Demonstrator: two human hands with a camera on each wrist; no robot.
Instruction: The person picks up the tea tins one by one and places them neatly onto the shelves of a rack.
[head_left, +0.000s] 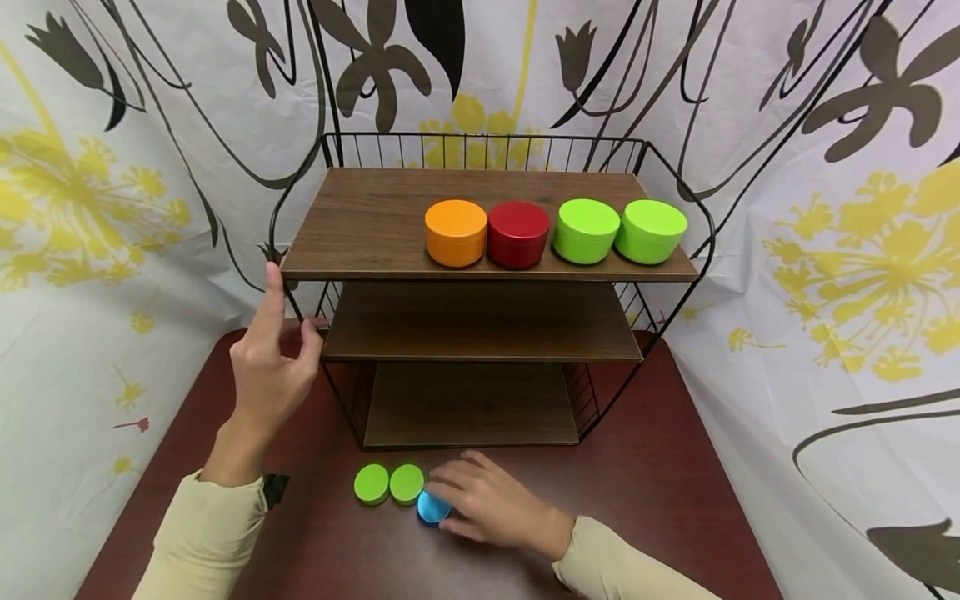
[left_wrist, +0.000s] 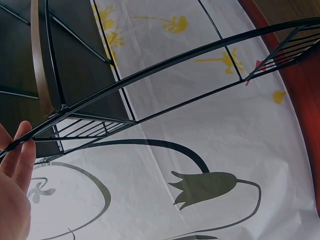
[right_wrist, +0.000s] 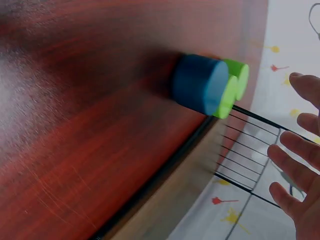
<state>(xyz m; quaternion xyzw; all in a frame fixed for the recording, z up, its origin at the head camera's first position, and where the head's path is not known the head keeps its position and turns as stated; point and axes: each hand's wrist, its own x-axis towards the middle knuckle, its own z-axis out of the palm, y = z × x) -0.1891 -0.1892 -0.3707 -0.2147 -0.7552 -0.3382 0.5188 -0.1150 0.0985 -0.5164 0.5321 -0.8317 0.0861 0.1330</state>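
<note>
My left hand [head_left: 272, 367] is at the left side of a three-tier shelf rack [head_left: 480, 346]. Its index finger points up along the top tier's corner, while thumb and other fingers hold the black wire side [left_wrist: 165, 61]. My right hand [head_left: 495, 504] hovers low over the table, fingers spread, beside a round blue container [head_left: 432, 507]. In the right wrist view the fingers [right_wrist: 295, 165] stand apart from the blue cylinder [right_wrist: 197, 82]. Two round green containers [head_left: 372, 484] sit side by side to its left, in front of the rack.
On the top tier stand an orange round container [head_left: 456, 233], a dark red one [head_left: 518, 235] and two light green ones [head_left: 587, 231], toward the right. The rack stands on a dark red table [head_left: 315, 533]. Flower-patterned fabric [head_left: 825, 292] hangs behind and at both sides.
</note>
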